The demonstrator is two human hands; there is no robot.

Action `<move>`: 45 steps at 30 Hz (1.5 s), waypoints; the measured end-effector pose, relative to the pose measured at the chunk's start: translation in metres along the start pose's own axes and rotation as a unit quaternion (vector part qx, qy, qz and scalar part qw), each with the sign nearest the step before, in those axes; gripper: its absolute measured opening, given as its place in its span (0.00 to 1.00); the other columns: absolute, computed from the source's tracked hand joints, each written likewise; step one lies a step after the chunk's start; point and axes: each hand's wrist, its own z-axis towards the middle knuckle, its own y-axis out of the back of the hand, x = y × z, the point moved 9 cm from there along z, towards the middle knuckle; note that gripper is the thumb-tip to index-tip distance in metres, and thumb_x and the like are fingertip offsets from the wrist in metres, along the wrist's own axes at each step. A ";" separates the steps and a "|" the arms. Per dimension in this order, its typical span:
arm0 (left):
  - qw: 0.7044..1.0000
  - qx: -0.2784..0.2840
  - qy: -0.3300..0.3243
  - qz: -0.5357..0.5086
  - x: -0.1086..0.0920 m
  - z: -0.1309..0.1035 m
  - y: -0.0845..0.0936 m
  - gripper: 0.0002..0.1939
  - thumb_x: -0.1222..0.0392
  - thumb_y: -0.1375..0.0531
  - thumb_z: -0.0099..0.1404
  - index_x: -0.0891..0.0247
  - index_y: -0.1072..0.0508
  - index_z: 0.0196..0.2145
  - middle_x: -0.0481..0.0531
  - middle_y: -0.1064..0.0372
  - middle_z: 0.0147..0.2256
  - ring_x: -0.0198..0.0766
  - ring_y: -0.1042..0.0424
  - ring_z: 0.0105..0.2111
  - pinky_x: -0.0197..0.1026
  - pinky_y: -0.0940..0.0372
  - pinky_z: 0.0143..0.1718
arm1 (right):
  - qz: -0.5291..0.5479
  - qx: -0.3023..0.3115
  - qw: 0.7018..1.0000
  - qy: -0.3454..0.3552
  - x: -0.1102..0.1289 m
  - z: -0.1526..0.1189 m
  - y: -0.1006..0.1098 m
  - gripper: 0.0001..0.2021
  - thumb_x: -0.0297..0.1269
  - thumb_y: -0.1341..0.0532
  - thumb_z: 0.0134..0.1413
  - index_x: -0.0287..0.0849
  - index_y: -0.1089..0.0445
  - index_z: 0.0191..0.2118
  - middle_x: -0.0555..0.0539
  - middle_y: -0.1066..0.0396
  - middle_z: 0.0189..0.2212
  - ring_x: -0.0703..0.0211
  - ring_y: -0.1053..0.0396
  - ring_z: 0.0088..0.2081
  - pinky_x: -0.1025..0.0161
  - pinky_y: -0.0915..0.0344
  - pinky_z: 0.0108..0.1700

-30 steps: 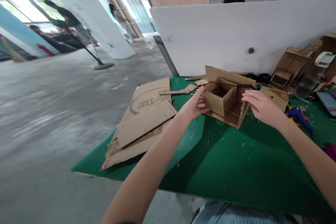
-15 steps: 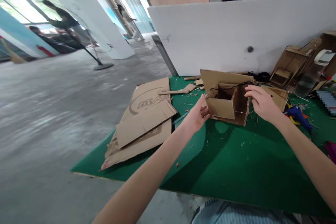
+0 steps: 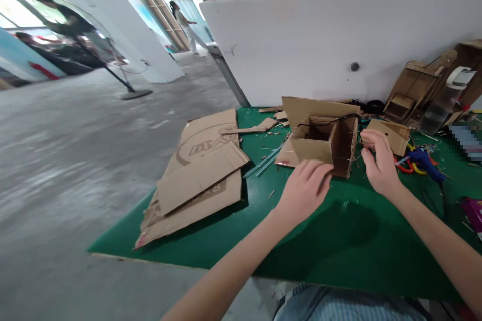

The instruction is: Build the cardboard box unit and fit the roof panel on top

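Note:
A small open cardboard box (image 3: 312, 149) with inner compartments and a tall back panel stands on the green table (image 3: 324, 246). A black cord (image 3: 346, 117) runs across its top. My left hand (image 3: 305, 185) is in front of the box, palm down with fingers bent and the thumb apart; its fingertips overlap the box's lower front edge, and I cannot tell if they touch. To the right of the box is my right hand (image 3: 378, 163), fingers loosely curved, thumb apart, nothing in it. A small cardboard piece (image 3: 389, 135) lies just beyond that hand.
Flat cardboard sheets (image 3: 199, 175) and thin green strips (image 3: 268, 161) lie to the left. On the right are a blue glue gun (image 3: 424, 158), red and yellow handles (image 3: 405, 165), a water bottle (image 3: 440, 105) and a cardboard model (image 3: 404, 90). A white board (image 3: 293, 50) borders the back.
My left hand has left the box's left side and come right and nearer, to its front. My right hand has moved off the cord and top right edge, slightly down and right.

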 end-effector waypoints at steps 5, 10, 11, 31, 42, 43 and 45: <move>0.962 0.092 -0.152 0.210 -0.031 0.049 -0.015 0.09 0.67 0.46 0.72 0.62 0.27 0.43 0.58 0.25 0.43 0.51 0.32 0.46 0.50 0.40 0.43 | 0.098 0.007 0.988 -0.118 -0.034 -0.029 -0.021 0.15 0.35 0.49 0.66 0.46 0.40 0.57 0.37 0.33 0.54 0.50 0.32 0.57 0.49 0.26 0.52; 0.944 0.112 -0.210 0.228 -0.037 0.066 -0.020 0.08 0.69 0.44 0.70 0.62 0.27 0.34 0.54 0.24 0.34 0.48 0.32 0.44 0.51 0.43 0.45 | 0.122 0.032 0.986 -0.110 -0.031 -0.039 -0.033 0.15 0.37 0.45 0.64 0.45 0.39 0.55 0.37 0.33 0.53 0.50 0.31 0.55 0.49 0.26 0.54; 0.942 0.111 -0.218 0.229 -0.037 0.066 -0.021 0.08 0.69 0.43 0.70 0.62 0.27 0.34 0.53 0.24 0.32 0.47 0.32 0.43 0.52 0.43 0.47 | 0.118 0.031 0.987 -0.104 -0.029 -0.040 -0.034 0.14 0.37 0.44 0.64 0.45 0.38 0.54 0.37 0.34 0.53 0.50 0.30 0.54 0.49 0.26 0.54; 0.948 0.024 -0.279 0.153 -0.020 0.062 -0.036 0.13 0.71 0.46 0.69 0.61 0.25 0.31 0.44 0.24 0.27 0.35 0.25 0.35 0.50 0.50 0.70 | 0.133 0.005 0.986 -0.103 -0.039 -0.040 -0.037 0.14 0.38 0.39 0.62 0.50 0.29 0.53 0.41 0.31 0.52 0.47 0.30 0.55 0.49 0.23 0.48; 0.949 0.032 -0.276 0.153 -0.023 0.064 -0.038 0.13 0.71 0.46 0.67 0.61 0.26 0.28 0.44 0.25 0.25 0.36 0.24 0.34 0.48 0.47 0.69 | 0.130 0.000 0.986 -0.104 -0.037 -0.041 -0.037 0.13 0.37 0.39 0.62 0.50 0.28 0.52 0.41 0.30 0.53 0.47 0.29 0.55 0.48 0.22 0.48; 0.950 0.038 -0.271 0.151 -0.023 0.064 -0.039 0.13 0.70 0.46 0.67 0.61 0.26 0.28 0.44 0.25 0.25 0.36 0.24 0.34 0.48 0.47 0.70 | 0.130 0.001 0.986 -0.104 -0.037 -0.041 -0.036 0.13 0.37 0.39 0.63 0.50 0.28 0.52 0.41 0.30 0.53 0.47 0.29 0.55 0.48 0.22 0.48; 0.952 0.050 -0.263 0.149 -0.023 0.065 -0.040 0.14 0.70 0.45 0.67 0.60 0.25 0.28 0.44 0.24 0.26 0.36 0.23 0.36 0.49 0.48 0.70 | 0.134 0.005 0.986 -0.102 -0.037 -0.041 -0.037 0.14 0.37 0.40 0.63 0.50 0.28 0.53 0.41 0.30 0.53 0.47 0.30 0.56 0.49 0.22 0.48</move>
